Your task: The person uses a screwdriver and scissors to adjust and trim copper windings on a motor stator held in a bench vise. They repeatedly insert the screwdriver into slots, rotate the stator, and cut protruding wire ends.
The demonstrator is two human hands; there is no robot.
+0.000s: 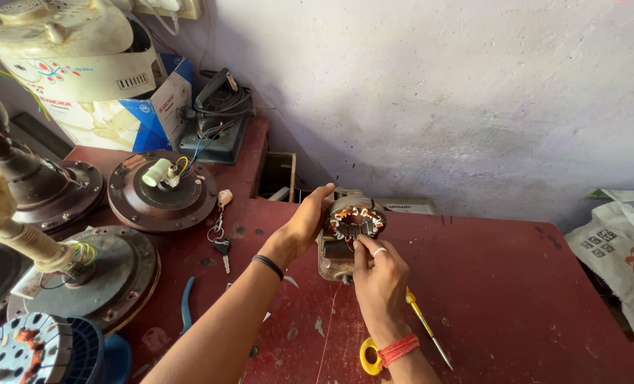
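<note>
copper-orange motor stator [355, 222] on dark red table [502, 284].

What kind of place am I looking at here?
Likely a small fan or motor repair shop: ceiling fan motors on a red workbench, a wound stator in both hands, and a screwdriver.

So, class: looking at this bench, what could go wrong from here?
1. The motor stator stands on edge, steadied by the left hand; it might tip.
2. The right hand fingers its thin copper windings, which could snap.
3. The yellow screwdriver lies beside that wrist and might get knocked off.
</note>
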